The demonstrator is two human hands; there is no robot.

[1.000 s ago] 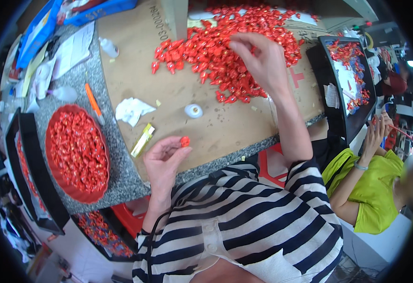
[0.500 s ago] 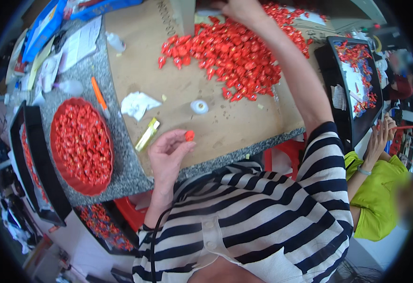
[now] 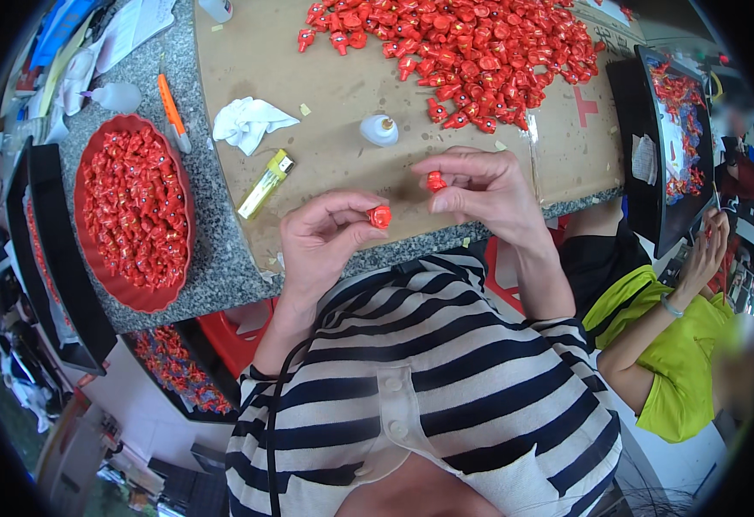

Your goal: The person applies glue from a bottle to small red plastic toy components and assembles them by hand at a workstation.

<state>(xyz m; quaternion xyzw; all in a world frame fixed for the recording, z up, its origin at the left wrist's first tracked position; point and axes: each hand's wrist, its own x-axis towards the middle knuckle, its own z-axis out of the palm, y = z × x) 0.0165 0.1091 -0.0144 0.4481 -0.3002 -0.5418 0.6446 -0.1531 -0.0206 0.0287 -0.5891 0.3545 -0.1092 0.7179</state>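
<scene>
Above the near edge of a worktop (image 3: 213, 271), a person's left hand (image 3: 321, 241) pinches a red piece (image 3: 380, 216), the right hand (image 3: 497, 196) another piece (image 3: 436, 181) (the two apart). A red heap (image 3: 480, 56) lies toward the far edge.

L hand (image 3: 318, 243), R hand (image 3: 504, 196), facing, apart, both w/ fingers (image 3: 342, 202) pinched
</scene>
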